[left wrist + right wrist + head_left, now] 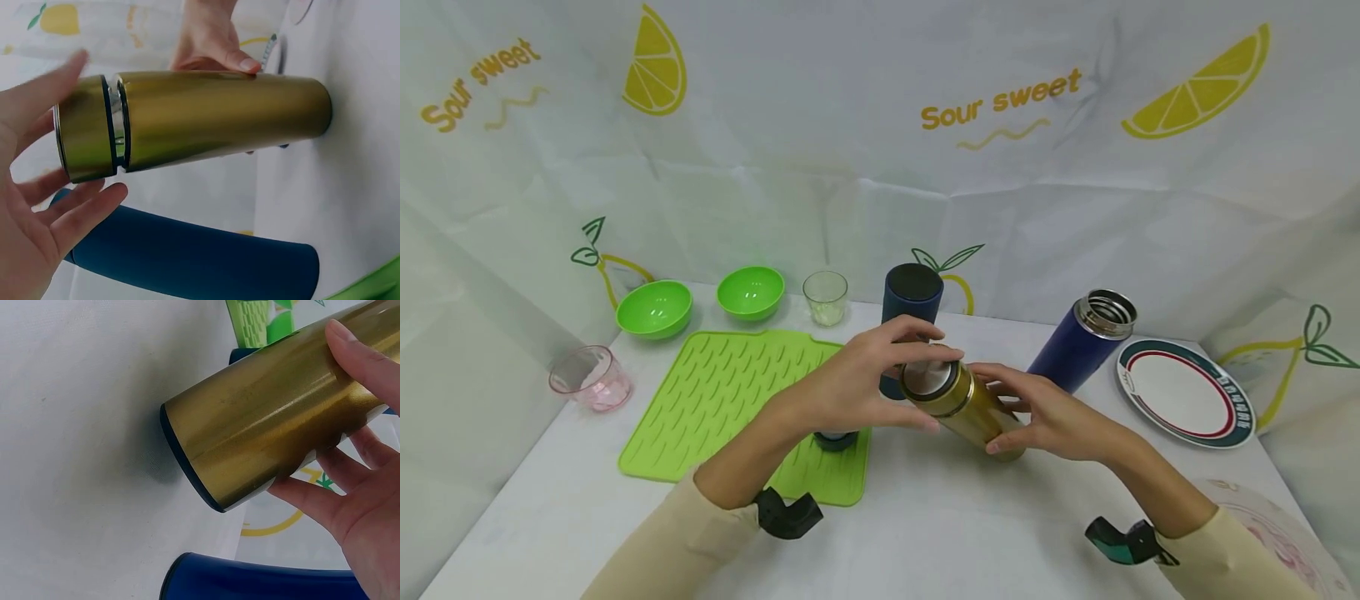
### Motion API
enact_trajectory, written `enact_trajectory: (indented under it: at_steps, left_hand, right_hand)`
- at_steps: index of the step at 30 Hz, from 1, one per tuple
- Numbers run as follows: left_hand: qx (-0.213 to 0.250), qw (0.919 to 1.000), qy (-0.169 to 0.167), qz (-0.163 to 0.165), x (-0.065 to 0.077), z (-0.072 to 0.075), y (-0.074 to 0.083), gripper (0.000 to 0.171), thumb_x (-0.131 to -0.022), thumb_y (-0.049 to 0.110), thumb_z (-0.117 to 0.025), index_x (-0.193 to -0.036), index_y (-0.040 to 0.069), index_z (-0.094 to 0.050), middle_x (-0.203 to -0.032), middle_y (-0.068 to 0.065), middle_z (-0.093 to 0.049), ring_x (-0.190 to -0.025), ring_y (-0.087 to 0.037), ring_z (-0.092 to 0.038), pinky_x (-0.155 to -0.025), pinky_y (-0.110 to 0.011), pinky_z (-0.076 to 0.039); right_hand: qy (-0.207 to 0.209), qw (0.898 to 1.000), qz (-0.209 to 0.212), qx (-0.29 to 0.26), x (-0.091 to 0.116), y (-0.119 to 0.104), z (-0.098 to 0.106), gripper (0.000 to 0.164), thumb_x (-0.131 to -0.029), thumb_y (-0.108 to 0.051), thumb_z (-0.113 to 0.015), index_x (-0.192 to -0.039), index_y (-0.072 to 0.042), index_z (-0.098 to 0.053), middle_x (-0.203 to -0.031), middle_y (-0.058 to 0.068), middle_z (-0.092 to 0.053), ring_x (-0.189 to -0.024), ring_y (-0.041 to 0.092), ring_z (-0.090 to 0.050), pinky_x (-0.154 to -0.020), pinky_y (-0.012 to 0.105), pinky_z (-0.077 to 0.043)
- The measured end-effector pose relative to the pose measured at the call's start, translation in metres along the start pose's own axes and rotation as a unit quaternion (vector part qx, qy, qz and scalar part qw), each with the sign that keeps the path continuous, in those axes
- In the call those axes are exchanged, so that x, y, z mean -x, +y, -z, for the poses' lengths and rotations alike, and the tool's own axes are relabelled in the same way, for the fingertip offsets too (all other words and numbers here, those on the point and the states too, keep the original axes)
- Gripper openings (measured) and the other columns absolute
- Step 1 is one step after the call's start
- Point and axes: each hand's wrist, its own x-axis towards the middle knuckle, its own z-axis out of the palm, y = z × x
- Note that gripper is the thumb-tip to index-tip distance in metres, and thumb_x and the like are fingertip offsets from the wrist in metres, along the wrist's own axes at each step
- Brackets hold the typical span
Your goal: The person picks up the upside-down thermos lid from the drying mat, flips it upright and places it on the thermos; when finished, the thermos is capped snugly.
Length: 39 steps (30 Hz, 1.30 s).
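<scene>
A gold thermos (981,417) stands tilted between both hands, its top leaning left. The left hand (857,379) has its fingers loosely curled around the thermos's gold lid (87,131); its thumb looks spread away from the lid in the head view. Between lid and body shows a narrow gap with some shiny neck. The right hand (369,494) grips the body (269,412), thumb on one side and fingers on the other. Whether the base touches the table cannot be told. Just behind the left hand is a capped dark blue thermos (913,292).
An uncapped blue thermos (1067,350) and a dark-rimmed plate (1183,392) are at right, a patterned plate (1262,517) nearer. Leftward lie a green mat (722,400) bearing a dark round piece (835,440), green bowls (655,310), a clear glass (826,298) and a pink glass (591,379).
</scene>
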Motion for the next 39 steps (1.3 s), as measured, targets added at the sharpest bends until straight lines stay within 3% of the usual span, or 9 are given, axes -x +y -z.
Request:
enact_trajectory:
  at_steps: [3, 8, 11, 13, 19, 22, 27, 36, 39]
  left_hand:
    - [0.004, 1.0000, 0.001, 0.007, 0.000, 0.000, 0.003, 0.061, -0.079, 0.024, -0.089, -0.135, 0.017, -0.067, -0.136, -0.005, -0.057, -0.120, -0.016, -0.062, -0.087, -0.017, -0.058]
    - [-0.016, 0.9991, -0.025, -0.029, -0.002, 0.006, 0.004, 0.055, -0.083, 0.007, -0.082, -0.135, 0.015, -0.067, -0.143, -0.005, -0.060, -0.134, -0.017, -0.057, -0.104, -0.026, -0.054]
    - [-0.025, 0.9984, -0.042, -0.030, -0.003, 0.009, 0.004, 0.057, -0.083, 0.001, -0.077, -0.137, 0.016, -0.066, -0.148, -0.003, -0.058, -0.138, -0.019, -0.052, -0.109, -0.032, -0.051]
    - [-0.032, 0.9983, -0.043, -0.024, -0.003, 0.009, 0.006, 0.057, -0.084, 0.005, -0.078, -0.137, 0.018, -0.066, -0.150, -0.002, -0.057, -0.139, -0.019, -0.051, -0.110, -0.034, -0.050]
    - [-0.056, 0.9983, 0.007, -0.011, -0.002, 0.002, 0.009, 0.055, -0.078, 0.032, -0.089, -0.130, 0.023, -0.071, -0.133, -0.002, -0.061, -0.122, -0.013, -0.058, -0.097, -0.026, -0.052]
    - [-0.045, 0.9984, 0.034, 0.000, -0.002, -0.001, 0.009, 0.055, -0.075, 0.031, -0.092, -0.125, 0.020, -0.073, -0.123, -0.002, -0.062, -0.110, -0.011, -0.061, -0.085, -0.017, -0.055]
    - [-0.014, 0.9980, 0.059, 0.021, -0.002, -0.002, 0.011, 0.057, -0.072, 0.029, -0.094, -0.123, 0.016, -0.073, -0.117, -0.003, -0.060, -0.101, -0.011, -0.062, -0.075, -0.015, -0.059]
    - [-0.021, 0.9995, 0.004, -0.024, -0.004, 0.002, 0.006, 0.053, -0.076, 0.023, -0.091, -0.125, 0.015, -0.073, -0.125, -0.003, -0.062, -0.113, -0.012, -0.061, -0.089, -0.017, -0.056]
    - [-0.025, 0.9994, 0.001, -0.024, -0.005, 0.002, 0.008, 0.053, -0.075, 0.026, -0.092, -0.124, 0.016, -0.073, -0.121, -0.002, -0.063, -0.110, -0.010, -0.061, -0.088, -0.018, -0.055]
  right_hand:
    - [0.000, 1.000, -0.002, 0.000, 0.000, 0.001, 0.000, 0.086, -0.084, -0.027, -0.084, -0.155, -0.014, -0.038, -0.150, 0.019, -0.053, -0.130, 0.047, -0.059, -0.097, 0.050, -0.058]
    - [0.002, 1.000, -0.010, -0.002, 0.001, 0.002, 0.000, 0.088, -0.083, -0.024, -0.086, -0.156, -0.016, -0.037, -0.153, 0.019, -0.050, -0.131, 0.047, -0.058, -0.098, 0.050, -0.058]
    - [0.001, 1.000, -0.015, -0.003, 0.001, 0.002, 0.000, 0.089, -0.082, -0.024, -0.086, -0.157, -0.017, -0.037, -0.154, 0.018, -0.050, -0.132, 0.046, -0.058, -0.099, 0.051, -0.058]
    - [0.000, 1.000, -0.016, -0.006, 0.001, 0.001, 0.000, 0.089, -0.082, -0.024, -0.086, -0.156, -0.018, -0.037, -0.154, 0.017, -0.049, -0.133, 0.046, -0.057, -0.100, 0.050, -0.057]
    - [-0.002, 1.000, -0.009, -0.006, 0.000, 0.001, 0.000, 0.088, -0.083, -0.025, -0.086, -0.156, -0.017, -0.038, -0.156, 0.016, -0.048, -0.136, 0.044, -0.055, -0.102, 0.048, -0.056]
    - [-0.002, 1.000, -0.004, -0.003, 0.000, 0.001, -0.001, 0.086, -0.083, -0.025, -0.085, -0.155, -0.016, -0.039, -0.154, 0.016, -0.050, -0.133, 0.044, -0.057, -0.101, 0.048, -0.057]
    - [-0.003, 1.000, -0.007, -0.009, 0.000, 0.000, 0.000, 0.087, -0.083, -0.025, -0.085, -0.155, -0.016, -0.039, -0.151, 0.016, -0.052, -0.132, 0.044, -0.059, -0.100, 0.049, -0.057]
    - [-0.002, 1.000, -0.009, -0.009, 0.000, 0.002, -0.001, 0.087, -0.081, -0.024, -0.087, -0.154, -0.019, -0.040, -0.153, 0.013, -0.051, -0.135, 0.041, -0.056, -0.103, 0.048, -0.056]
    - [-0.001, 1.000, -0.008, -0.004, 0.001, 0.002, -0.002, 0.086, -0.081, -0.023, -0.087, -0.154, -0.019, -0.041, -0.152, 0.013, -0.052, -0.134, 0.041, -0.058, -0.102, 0.048, -0.056]
